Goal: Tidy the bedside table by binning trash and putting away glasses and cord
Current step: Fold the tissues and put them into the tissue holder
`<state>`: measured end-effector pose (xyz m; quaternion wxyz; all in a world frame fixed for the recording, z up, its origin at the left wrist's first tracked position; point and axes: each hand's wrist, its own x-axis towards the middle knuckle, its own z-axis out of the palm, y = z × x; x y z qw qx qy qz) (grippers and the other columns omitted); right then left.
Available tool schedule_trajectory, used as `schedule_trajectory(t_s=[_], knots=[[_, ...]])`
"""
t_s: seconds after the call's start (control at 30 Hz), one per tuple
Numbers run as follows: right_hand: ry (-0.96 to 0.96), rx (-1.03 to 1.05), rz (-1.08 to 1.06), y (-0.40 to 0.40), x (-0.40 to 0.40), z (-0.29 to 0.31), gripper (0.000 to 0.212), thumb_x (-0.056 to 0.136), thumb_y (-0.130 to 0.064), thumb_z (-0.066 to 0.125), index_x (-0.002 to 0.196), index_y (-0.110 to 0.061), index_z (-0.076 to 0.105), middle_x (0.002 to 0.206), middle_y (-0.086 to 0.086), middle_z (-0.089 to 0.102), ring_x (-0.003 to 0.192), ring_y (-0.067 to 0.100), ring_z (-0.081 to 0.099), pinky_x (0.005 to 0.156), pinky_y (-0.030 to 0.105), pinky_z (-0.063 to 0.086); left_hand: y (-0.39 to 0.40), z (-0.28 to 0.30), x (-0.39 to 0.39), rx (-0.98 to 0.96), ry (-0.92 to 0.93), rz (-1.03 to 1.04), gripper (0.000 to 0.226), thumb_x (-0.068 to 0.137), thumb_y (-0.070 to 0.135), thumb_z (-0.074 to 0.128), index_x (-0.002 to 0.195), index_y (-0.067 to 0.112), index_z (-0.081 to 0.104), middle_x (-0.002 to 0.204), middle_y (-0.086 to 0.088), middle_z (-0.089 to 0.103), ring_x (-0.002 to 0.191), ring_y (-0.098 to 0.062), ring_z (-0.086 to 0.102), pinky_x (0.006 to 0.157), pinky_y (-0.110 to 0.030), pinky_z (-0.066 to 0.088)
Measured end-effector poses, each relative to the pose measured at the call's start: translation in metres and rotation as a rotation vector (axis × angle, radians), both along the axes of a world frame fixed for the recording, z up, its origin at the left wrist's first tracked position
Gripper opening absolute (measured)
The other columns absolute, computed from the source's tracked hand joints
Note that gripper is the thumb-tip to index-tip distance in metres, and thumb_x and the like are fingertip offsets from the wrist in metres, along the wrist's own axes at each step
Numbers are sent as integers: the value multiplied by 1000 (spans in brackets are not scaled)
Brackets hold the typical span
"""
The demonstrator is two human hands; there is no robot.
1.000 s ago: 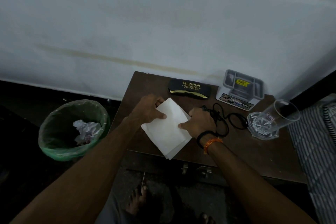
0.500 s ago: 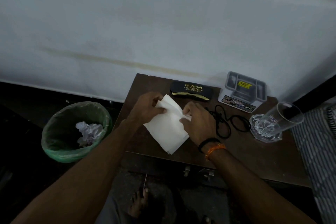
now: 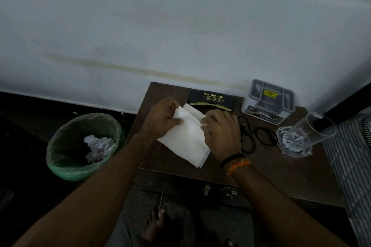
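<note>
Tabletop (image 3: pixel 271 168) of dark wood fills the lower middle and right of the frame, pushed against a pale wall, and carries nearly everything the task concerns. To its left, on the floor at the lower left of the frame, stands the bin (image 3: pixel 66 146) with a green liner and one crumpled white wad already inside.

At the middle of the frame lies the white paper (image 3: pixel 186 140), a folded sheet or tissue that reaches to the near edge of the tabletop. The left hand (image 3: pixel 162 118) pinches its upper left corner between thumb and fingers, and the right hand (image 3: pixel 220 132) has its fingers curled onto the paper's right edge. The far end of the sheet is buckled up between them, so the step in hand looks like gathering or crumpling this piece of trash; in the dim light I cannot tell whether it is one sheet or several.

Behind the hands, near the wall, sits the black glasses case (image 3: pixel 212 99), shut, with gold lettering. At the upper right of the tabletop is a grey compartment tray (image 3: pixel 269 99), and just right of the right hand lies the loose black cord (image 3: pixel 253 136). Further right a tall drinking glass (image 3: pixel 313 128) stands in a clear faceted dish (image 3: pixel 295 146).

The next move likely calls for balling the paper tight in one hand and carrying it left over the table edge, clear above the bin's rim, before letting go. The cord remains to be put away.
</note>
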<state>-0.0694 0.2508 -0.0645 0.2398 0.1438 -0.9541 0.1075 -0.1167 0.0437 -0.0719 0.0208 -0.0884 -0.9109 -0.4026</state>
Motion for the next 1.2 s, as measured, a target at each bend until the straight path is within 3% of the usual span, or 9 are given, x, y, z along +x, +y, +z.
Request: schedule_trajectory(t_s=[0.1, 0.27, 0.4, 0.53, 0.63, 0.8, 0.9, 1.07, 1.2], knots=[[-49, -70, 88, 1, 0, 3, 7, 77, -13, 72, 82, -16, 68, 92, 0, 63, 83, 21, 59, 69, 36, 50, -1, -1, 1, 32, 42, -26, 42, 72, 24, 83, 105, 19, 57, 109, 3, 55, 96, -15, 57, 79, -30, 53], [-431, -588, 54, 4, -7, 26, 10, 84, -22, 68, 85, -24, 59, 84, -11, 66, 75, 6, 62, 61, 27, 50, -5, 13, 1, 149, -79, -81, 42, 72, 34, 84, 107, 21, 65, 111, 6, 63, 98, -12, 60, 74, -23, 50], [-468, -1098, 23, 9, -19, 38, 15, 81, -16, 77, 91, -15, 66, 95, -1, 70, 85, 13, 66, 72, 30, 55, -3, 34, 5, 398, -231, -161, 25, 84, 19, 75, 108, 18, 69, 100, 9, 72, 89, -5, 70, 69, -17, 53], [-775, -1561, 107, 11, -18, 42, 44, 78, -11, 79, 119, -6, 64, 115, 10, 72, 105, 28, 69, 91, 45, 56, 0, 43, 6, 604, -238, -106, 33, 88, 17, 69, 121, 12, 64, 114, 0, 71, 100, -14, 70, 82, -33, 59], [-895, -1547, 165, 8, -11, 37, 48, 77, 1, 77, 123, -4, 64, 118, 12, 70, 109, 30, 67, 95, 52, 53, 6, 45, 10, 716, -267, -84, 36, 87, 16, 71, 122, 11, 63, 116, -5, 71, 104, -23, 69, 86, -43, 58], [-648, -1616, 192, -1, -10, 51, 37, 75, 9, 74, 111, 0, 69, 111, 15, 73, 101, 32, 70, 85, 44, 57, 18, 66, 16, 775, -74, -31, 33, 72, 13, 84, 99, 14, 65, 96, 3, 73, 93, -19, 70, 73, -37, 59], [-558, -1588, 205, 0, -11, 50, 28, 75, 9, 75, 101, -2, 73, 106, 16, 74, 95, 31, 71, 80, 39, 59, 16, 61, 18, 745, -68, -63, 37, 70, 8, 85, 101, 16, 67, 98, 5, 74, 94, -13, 71, 77, -36, 59], [-683, -1370, 108, 6, -4, 12, 36, 75, 15, 72, 108, 1, 70, 108, 16, 72, 100, 28, 69, 84, 38, 57, 4, 20, 18, 489, -180, -200, 41, 70, 1, 83, 108, 4, 70, 107, -11, 72, 101, -25, 68, 89, -50, 56], [-675, -1209, 134, 10, -7, 5, 25, 79, 10, 71, 103, 6, 72, 107, 19, 72, 95, 21, 68, 76, 21, 55, 2, 14, 18, 339, -124, -230, 22, 79, 4, 77, 100, 10, 74, 96, 0, 73, 90, -15, 69, 77, -30, 56]])
